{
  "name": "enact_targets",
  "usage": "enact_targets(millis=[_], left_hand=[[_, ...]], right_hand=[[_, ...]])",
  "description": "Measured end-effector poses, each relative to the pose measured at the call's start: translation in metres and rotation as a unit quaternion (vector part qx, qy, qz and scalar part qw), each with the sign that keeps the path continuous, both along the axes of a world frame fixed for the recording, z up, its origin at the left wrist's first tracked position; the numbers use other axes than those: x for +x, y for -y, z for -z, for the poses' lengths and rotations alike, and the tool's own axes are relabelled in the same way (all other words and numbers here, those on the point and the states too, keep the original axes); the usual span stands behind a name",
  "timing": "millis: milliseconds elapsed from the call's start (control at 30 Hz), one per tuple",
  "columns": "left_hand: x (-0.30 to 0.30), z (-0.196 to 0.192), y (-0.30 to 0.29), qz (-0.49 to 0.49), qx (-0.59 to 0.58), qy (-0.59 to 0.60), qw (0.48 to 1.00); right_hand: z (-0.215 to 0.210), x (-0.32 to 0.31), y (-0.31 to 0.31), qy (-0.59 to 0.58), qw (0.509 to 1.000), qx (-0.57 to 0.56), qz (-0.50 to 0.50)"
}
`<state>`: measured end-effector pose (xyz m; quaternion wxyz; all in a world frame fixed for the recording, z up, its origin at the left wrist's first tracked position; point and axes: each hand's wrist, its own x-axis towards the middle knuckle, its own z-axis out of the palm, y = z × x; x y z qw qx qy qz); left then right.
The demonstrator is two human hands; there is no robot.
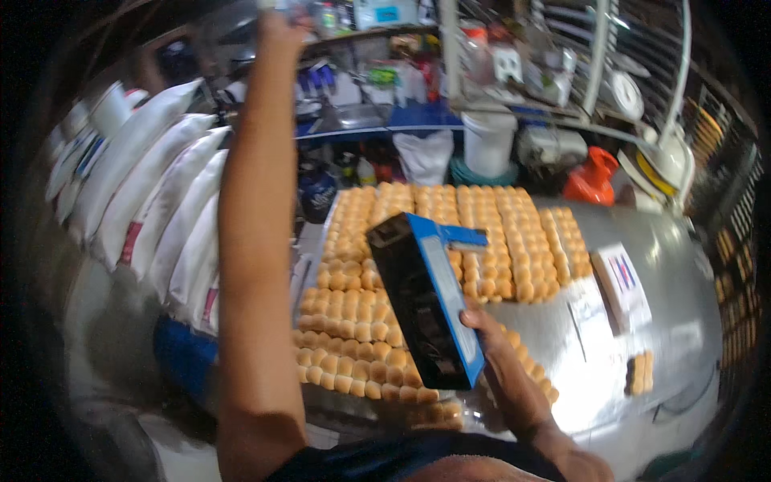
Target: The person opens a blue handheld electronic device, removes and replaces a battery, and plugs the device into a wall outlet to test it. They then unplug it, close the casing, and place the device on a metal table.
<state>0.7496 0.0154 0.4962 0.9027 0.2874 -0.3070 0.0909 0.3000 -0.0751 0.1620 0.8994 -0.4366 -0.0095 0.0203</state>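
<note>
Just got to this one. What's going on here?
A person's right hand holds a blue and black box tilted above rows of buns on a metal table. The left arm is stretched forward, its hand near the picture's top edge, too blurred to tell what it grips. White sacks are stacked at the left.

Rolls (349, 365) crowd left and middle of table (679, 265); box (422, 309) in right hand (507, 373) blocks way above some. Table's right side passable, bare between white pack (622, 289), paper (589, 321), roll cluster (640, 373).
</note>
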Motion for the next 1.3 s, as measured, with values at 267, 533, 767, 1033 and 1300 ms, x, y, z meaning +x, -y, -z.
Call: enact_targets(millis=[267, 533, 767, 1033, 1300], left_hand=[[0.037, -0.005, -0.067, -0.025, 0.078, -0.057, 0.995], [-0.161, 0.108, 0.023, 0.258, 0.216, 0.026, 0.941], [-0.391, 0.244, 0.056, 0.214, 0.378, 0.257, 0.863], [-0.602, 0.335, 0.184, 0.369, 0.409, 0.22, 0.805], [-0.812, 0.386, 0.3, 0.505, 0.37, 0.192, 0.756]], right_hand=[[0.024, 0.003, -0.001, 0.041, 0.998, 0.024, -0.038], [0.047, -0.081, 0.016, 0.008, 0.992, 0.052, 0.117], [0.059, -0.205, 0.052, 0.086, 0.964, 0.158, 0.197], [0.109, -0.422, 0.114, 0.112, 0.924, 0.177, 0.32], [0.136, -0.658, 0.159, 0.088, 0.848, 0.216, 0.477]])
